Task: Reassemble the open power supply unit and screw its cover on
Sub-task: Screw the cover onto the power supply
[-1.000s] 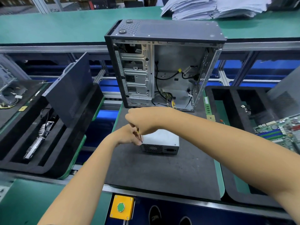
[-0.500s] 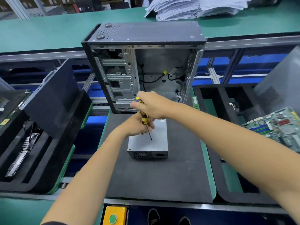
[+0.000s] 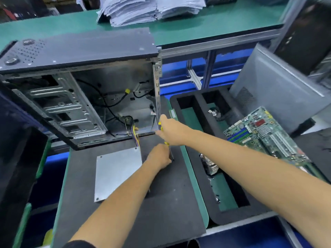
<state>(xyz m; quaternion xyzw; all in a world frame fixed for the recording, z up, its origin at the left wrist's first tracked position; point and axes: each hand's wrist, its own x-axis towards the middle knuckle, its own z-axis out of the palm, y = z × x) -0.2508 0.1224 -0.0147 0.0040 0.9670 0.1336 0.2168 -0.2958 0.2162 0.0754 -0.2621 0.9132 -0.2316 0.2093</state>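
Overhead, I look down on a green bench (image 3: 206,24) with a paper stack (image 3: 143,9), an open computer case (image 3: 80,86) and a dark foam mat (image 3: 143,212) below it. Lying flat on the mat, the power supply unit (image 3: 117,173) sits just left of my hands. My right hand (image 3: 170,131) grips a yellow-handled screwdriver (image 3: 169,149) while my left hand (image 3: 159,156) curls beside its shaft, whether touching I cannot tell.

an open computer case (image 3: 80,86) stands on the dark mat (image 3: 161,203). right of the case a black foam tray (image 3: 197,140) carries a motherboard (image 3: 265,136); behind the case lie stacked papers (image 3: 143,9).
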